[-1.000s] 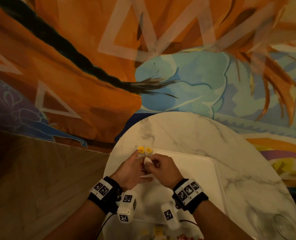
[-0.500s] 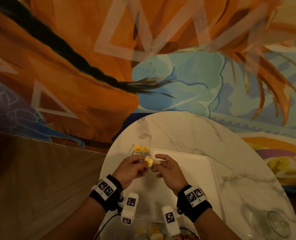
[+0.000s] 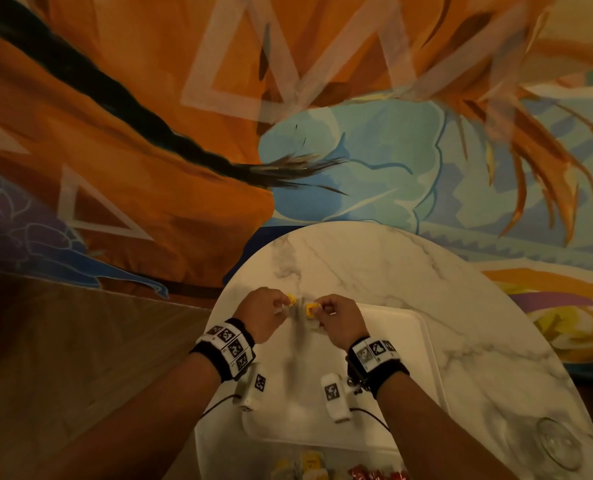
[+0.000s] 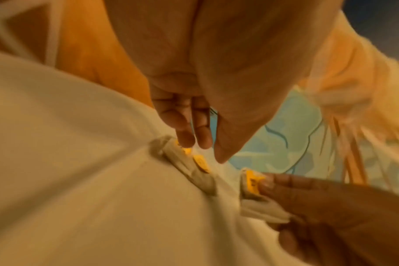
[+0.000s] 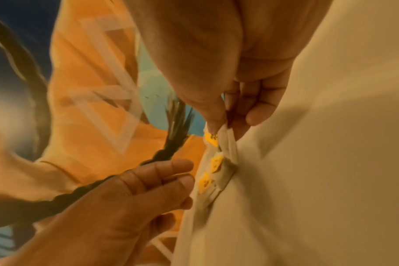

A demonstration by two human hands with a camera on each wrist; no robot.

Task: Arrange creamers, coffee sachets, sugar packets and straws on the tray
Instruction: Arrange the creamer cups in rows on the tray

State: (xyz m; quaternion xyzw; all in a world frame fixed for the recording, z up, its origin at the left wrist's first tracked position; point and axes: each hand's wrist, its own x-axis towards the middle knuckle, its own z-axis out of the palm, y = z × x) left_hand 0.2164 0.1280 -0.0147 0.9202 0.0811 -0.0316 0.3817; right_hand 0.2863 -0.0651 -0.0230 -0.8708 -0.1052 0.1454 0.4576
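Small white creamers with yellow lids stand in a short row at the far-left corner of the white tray (image 3: 409, 375). My left hand (image 3: 283, 303) reaches over that row, and its straight fingertips (image 4: 182, 144) touch the lid of one creamer (image 4: 186, 151); a second creamer (image 4: 201, 163) stands beside it. My right hand (image 3: 317, 308) pinches another creamer (image 5: 211, 138) between thumb and fingers, just right of the row. In the right wrist view two more creamers (image 5: 216, 162) sit below the pinched one. Whether the row stands inside the rim or on it is unclear.
The tray lies on a round marble table (image 3: 374, 265). Yellow sachets (image 3: 310, 460) and red packets (image 3: 374, 476) lie at the table's near edge. A clear glass (image 3: 558, 448) stands near right. A painted wall rises behind the table.
My hands, close together over one creamer before, have parted. The right hand now holds that creamer alone and the left rests on the row.
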